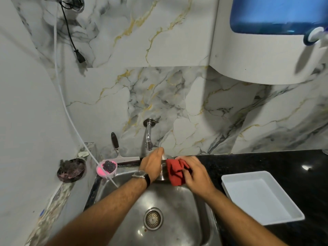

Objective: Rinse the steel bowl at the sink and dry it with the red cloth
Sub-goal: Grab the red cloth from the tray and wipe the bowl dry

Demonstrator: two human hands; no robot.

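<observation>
Both forearms reach forward over the stainless steel sink (pixel 179 201), meeting at its back edge just under the chrome wall tap (pixel 148 137). The left hand (pixel 152 165), a dark-strapped wristwatch (pixel 142 175) on its wrist, curls around the near-left side of the shiny steel bowl (pixel 164 170), fingers wrapped over the rim and gripping it. Only a sliver of the bowl shows between the two hands; it is held above the rear of the basin. The right hand (pixel 193 173) is closed on the crumpled red cloth (pixel 175 172), pressing it against the bowl's right side, knuckles up and wrist bent slightly inward. To the right, on the black speckled bench (pixel 266 162), lies a white rectangular plastic tray (pixel 262 197). Left of the tap, a squeegee with a black handle (pixel 118 150) leans against the marble-patterned wall, beside a small pink dish holding a dark scrubber (pixel 107 167).
</observation>
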